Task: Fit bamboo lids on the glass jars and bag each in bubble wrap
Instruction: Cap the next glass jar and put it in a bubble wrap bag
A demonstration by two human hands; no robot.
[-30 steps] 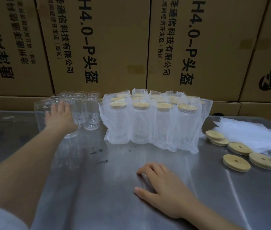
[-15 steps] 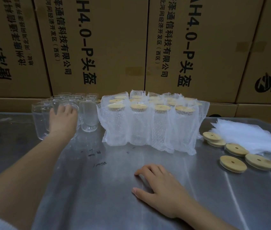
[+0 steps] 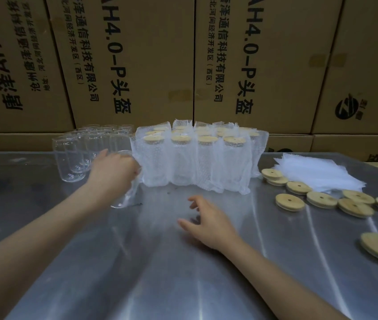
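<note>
Steel table (image 3: 183,285), bare glass jars (image 3: 72,158), bubble-wrapped lidded jars (image 3: 197,162), loose bamboo lids (image 3: 322,199), bubble-wrap bags (image 3: 317,172)

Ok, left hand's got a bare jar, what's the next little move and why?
Probably reach the right hand over to the nearest bamboo lid. The left hand grips a glass jar with no lid, tilted off the table, and the right hand holds nothing.

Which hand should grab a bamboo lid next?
Probably the right hand: it is empty and nearer the loose bamboo lids, while the left hand grips a glass jar.
</note>
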